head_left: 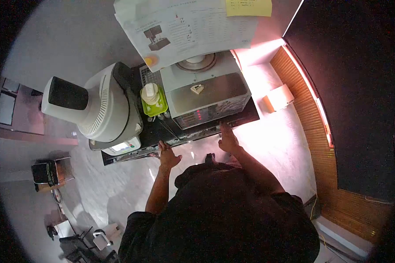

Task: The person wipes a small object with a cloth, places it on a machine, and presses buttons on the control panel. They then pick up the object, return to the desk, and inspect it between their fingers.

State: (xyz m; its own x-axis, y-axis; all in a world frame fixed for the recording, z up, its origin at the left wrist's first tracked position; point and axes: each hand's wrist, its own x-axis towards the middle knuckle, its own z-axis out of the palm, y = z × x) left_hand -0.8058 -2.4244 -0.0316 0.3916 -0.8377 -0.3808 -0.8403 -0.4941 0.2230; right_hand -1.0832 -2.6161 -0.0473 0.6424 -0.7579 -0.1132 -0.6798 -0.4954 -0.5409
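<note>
My left hand [169, 155] rests its fingertips at the front edge of a dark bench [150, 131], thumb spread to the side, nothing in it. Farther right, my right hand [229, 139] is at the same edge, its index finger extended up towards a silver box-shaped machine [206, 94] and nothing visible in it. On the machine's lower front panel red digits [199, 114] glow. A small pale piece [197, 89] lies on the machine's sloped upper face. Left of it, a bright green tray [161, 106] holds white round pieces [150, 93].
A large white-and-black machine [107, 101] with a lit screen [125, 146] stands at the bench's left. Printed sheets [193, 30] and a yellow note [249, 7] hang above. On the right are a white box [280, 97] and a slatted brown panel [309, 136]. A chair [102, 239] stands lower left.
</note>
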